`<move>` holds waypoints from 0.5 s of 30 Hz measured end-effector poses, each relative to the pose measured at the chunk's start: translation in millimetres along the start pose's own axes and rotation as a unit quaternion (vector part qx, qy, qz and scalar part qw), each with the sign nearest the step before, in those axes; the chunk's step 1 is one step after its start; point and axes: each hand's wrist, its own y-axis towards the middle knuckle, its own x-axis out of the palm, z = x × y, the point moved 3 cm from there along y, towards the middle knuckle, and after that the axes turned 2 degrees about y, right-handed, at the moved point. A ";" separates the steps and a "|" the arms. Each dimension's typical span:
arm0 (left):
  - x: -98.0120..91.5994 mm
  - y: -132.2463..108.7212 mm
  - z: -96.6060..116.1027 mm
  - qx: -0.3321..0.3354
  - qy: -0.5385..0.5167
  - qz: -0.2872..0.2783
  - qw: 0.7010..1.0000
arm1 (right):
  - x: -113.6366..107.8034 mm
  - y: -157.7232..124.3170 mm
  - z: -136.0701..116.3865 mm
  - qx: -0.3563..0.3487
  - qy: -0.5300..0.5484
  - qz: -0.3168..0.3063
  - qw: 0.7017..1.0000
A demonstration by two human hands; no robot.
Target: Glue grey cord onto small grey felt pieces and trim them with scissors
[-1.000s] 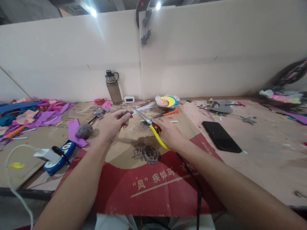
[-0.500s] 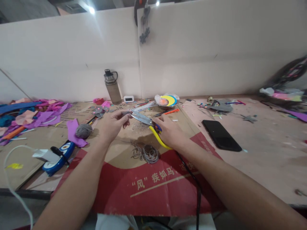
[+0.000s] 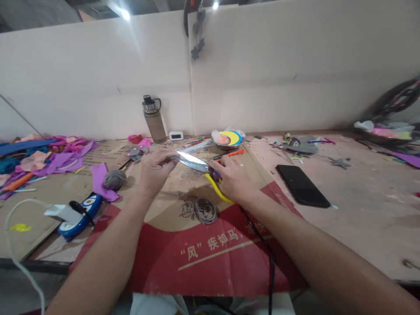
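My right hand (image 3: pixel 231 179) is closed round the yellow handles of a pair of scissors (image 3: pixel 195 164), whose shiny blades point left across the cardboard sheet (image 3: pixel 203 245). My left hand (image 3: pixel 154 168) pinches a small grey piece (image 3: pixel 173 156) right at the blade tips. The blades lie close together around that piece. Grey curled trimmings (image 3: pixel 200 209) lie on the cardboard just below the hands.
A grey yarn ball (image 3: pixel 114 178) and purple scraps (image 3: pixel 59 159) lie left. A blue device (image 3: pixel 80 214) with a white plug sits near the front left. A water bottle (image 3: pixel 153 119) stands at the back wall, a bowl (image 3: pixel 228 139) beside it. A black phone (image 3: pixel 302 186) lies right.
The scissors have tilted flatter and the blades have come together over the grey piece. My left hand moved slightly right and down toward the blades.
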 end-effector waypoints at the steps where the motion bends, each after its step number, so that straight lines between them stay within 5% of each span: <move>1: 0.5 -0.7 -0.6 -0.028 -0.021 -0.010 0.999 | -0.5 0.2 -0.2 0.003 0.001 -0.005 1.000; 5: 1.3 -1.5 -1.0 -0.114 -0.090 -0.048 0.988 | -2.1 0.5 -0.4 0.013 -0.002 -0.029 0.999; 15: 0.0 0.9 0.3 -0.145 -0.109 -0.097 0.979 | 0.2 -0.2 2.3 -0.003 -0.009 -0.035 0.999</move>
